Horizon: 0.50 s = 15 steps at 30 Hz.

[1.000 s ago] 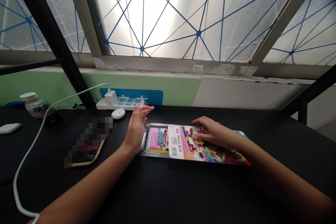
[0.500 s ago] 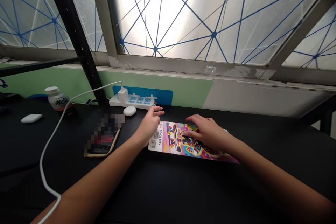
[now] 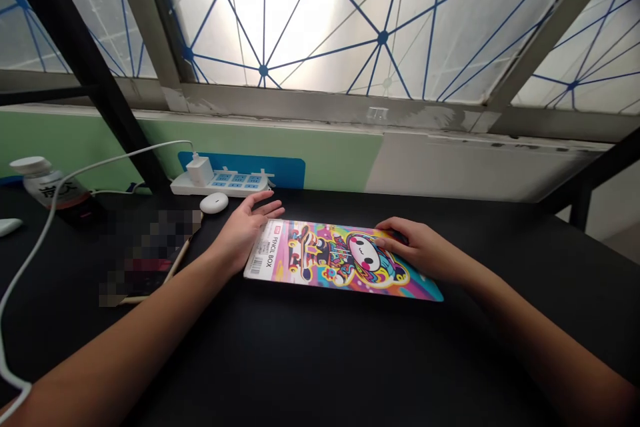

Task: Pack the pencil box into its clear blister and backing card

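Note:
A flat pencil box (image 3: 325, 257) with a colourful cartoon character on a skateboard lies lengthwise across the black table. Its white label end, printed "PENCIL BOX", points left. Beside that end, my left hand (image 3: 243, 227) is open, palm partly turned up, the side of the hand touching the box's edge. My right hand (image 3: 420, 247) grips the far edge toward the right end, thumb over the printed face and the other fingers along or behind the edge. Those fingertips are partly hidden.
A phone (image 3: 165, 260), blurred out in part, lies left of my left forearm. Behind it are a round white case (image 3: 214, 203) and a power strip (image 3: 233, 181) with a plugged charger (image 3: 199, 170). A white cable (image 3: 43, 240) runs along the left, past a bottle (image 3: 50, 187).
My right hand has slid right along the pencil box, uncovering the character's face. My left hand has turned its palm up more. The view has shifted, so surroundings appear further left.

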Tool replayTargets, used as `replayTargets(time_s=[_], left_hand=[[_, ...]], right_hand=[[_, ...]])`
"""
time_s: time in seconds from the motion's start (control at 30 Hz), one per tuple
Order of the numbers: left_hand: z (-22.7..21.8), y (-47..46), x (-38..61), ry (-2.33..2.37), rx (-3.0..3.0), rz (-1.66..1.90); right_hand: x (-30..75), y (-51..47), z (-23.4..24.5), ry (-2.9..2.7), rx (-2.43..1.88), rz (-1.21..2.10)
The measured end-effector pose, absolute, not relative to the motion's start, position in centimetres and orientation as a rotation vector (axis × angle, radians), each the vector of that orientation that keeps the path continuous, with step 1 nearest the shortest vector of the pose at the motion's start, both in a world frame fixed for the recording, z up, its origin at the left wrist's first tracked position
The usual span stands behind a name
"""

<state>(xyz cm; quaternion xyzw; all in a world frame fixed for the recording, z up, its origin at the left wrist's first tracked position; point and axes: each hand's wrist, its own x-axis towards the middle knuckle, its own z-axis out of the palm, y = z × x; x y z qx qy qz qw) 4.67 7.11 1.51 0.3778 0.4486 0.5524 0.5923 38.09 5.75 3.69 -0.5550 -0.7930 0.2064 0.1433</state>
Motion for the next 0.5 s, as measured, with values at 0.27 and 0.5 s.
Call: replayTargets(time_s=[0.27,0.5], left_hand=[[1.9,6.7,5.3,1.228,0.9,1.239],[3.3,5.8,5.4,1.127,1.028,1.377]], right_hand=[[38.2,5.6,3.6,-2.204,-1.645,0.503],[37.3,3.7,5.5,-2.058,-1.361,-0.082]])
